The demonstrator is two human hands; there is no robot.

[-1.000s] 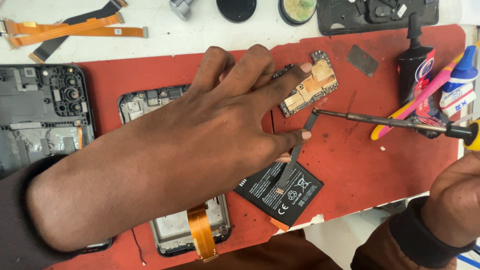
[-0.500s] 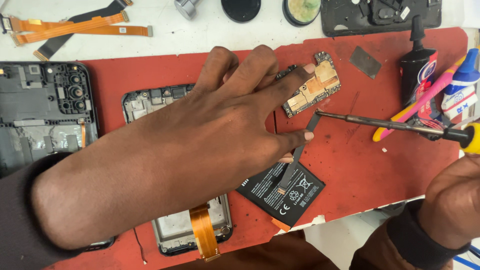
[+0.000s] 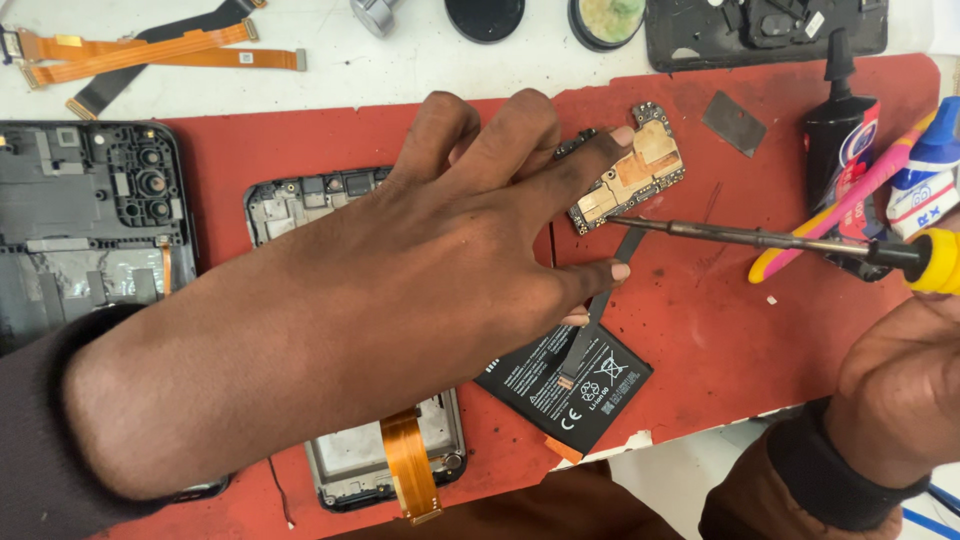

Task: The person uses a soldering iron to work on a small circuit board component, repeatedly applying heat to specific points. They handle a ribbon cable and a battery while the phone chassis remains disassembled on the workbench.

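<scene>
My left hand [image 3: 440,250] reaches across the red mat [image 3: 700,330], its fingertips pressing on a small gold and green circuit board [image 3: 630,180]. Its thumb rests on a dark flex strip [image 3: 600,310] that runs from the board down onto a black battery [image 3: 565,385]. My right hand [image 3: 900,390] grips a screwdriver [image 3: 760,238] with a yellow handle; the metal tip touches the lower edge of the board. An opened phone frame [image 3: 340,200] lies under my left forearm, mostly hidden, with an orange ribbon [image 3: 410,465] at its lower end.
A second opened phone body [image 3: 90,220] lies at the left. Orange flex cables [image 3: 150,50] sit at the top left. A black glue tube [image 3: 840,130], a pink tool [image 3: 850,200] and a white and blue bottle [image 3: 930,180] stand at the right. A dark back cover [image 3: 760,30] lies at the top.
The screwdriver tip has moved left and up from the flex strip to the lower edge of the circuit board. My left hand stays on the board.
</scene>
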